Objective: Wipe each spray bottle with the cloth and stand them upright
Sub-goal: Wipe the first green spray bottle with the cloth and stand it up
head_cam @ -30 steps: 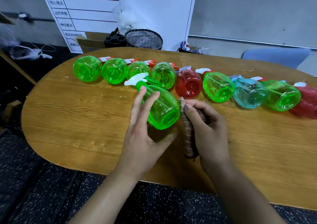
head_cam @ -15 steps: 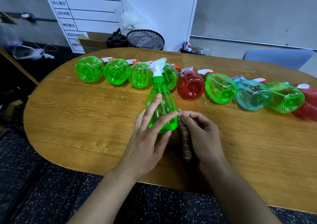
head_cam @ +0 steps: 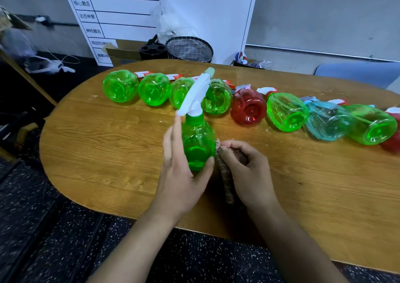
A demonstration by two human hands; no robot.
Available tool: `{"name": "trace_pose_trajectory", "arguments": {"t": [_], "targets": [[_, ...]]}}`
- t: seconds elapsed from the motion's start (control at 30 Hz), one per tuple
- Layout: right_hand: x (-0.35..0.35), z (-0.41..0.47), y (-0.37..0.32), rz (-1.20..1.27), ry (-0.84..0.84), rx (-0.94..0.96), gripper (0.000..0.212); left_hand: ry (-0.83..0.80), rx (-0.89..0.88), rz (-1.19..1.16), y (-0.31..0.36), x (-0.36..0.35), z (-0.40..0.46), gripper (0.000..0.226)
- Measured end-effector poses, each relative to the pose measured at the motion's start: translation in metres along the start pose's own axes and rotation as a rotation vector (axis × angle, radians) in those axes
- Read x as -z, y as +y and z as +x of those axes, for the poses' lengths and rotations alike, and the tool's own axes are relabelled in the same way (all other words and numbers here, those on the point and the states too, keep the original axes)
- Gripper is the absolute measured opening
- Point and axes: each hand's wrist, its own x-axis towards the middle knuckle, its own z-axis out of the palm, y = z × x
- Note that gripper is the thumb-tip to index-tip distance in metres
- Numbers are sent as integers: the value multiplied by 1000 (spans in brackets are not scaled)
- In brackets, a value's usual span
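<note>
A green spray bottle [head_cam: 198, 144] with a white trigger head stands upright on the wooden table [head_cam: 108, 152]. My left hand [head_cam: 180, 170] holds its body, thumb on the near side and fingers stretched up its left side. My right hand [head_cam: 246, 174] grips a brown rolled cloth [head_cam: 225, 181] that touches the bottle's right side. Behind, a row of several bottles lies on its side: green ones [head_cam: 121, 85], a red one [head_cam: 249, 106], a blue one [head_cam: 326, 120] and a red one [head_cam: 392, 142] at the far right edge.
A white board with a printed table [head_cam: 121, 12] leans on the wall behind the table. A mesh basket [head_cam: 190, 48], a black holder [head_cam: 153, 50] and a cardboard box [head_cam: 123, 51] stand on the floor. A blue chair back [head_cam: 357, 72] shows at the far right.
The green bottle went from lying tilted on the table to standing upright in my left hand. My right hand stayed beside it with the cloth.
</note>
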Motion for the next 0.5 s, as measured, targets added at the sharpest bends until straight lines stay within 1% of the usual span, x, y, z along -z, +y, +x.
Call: {"name": "trace_pose_trajectory", "arguments": {"t": [0.1,0.23,0.4,0.5], "targets": [[-15,0,2,-29,-58,15,7,99,68,-25,0,7,6,101],[-42,2,7,-56,-111,40,14,202,94,-17,-18,22,16,86],[-72,4,8,-30,-119,70,22,227,127,19,-38,47,22,83],[-93,5,7,3,-154,44,30,283,170,42,-53,69,27,84]]}}
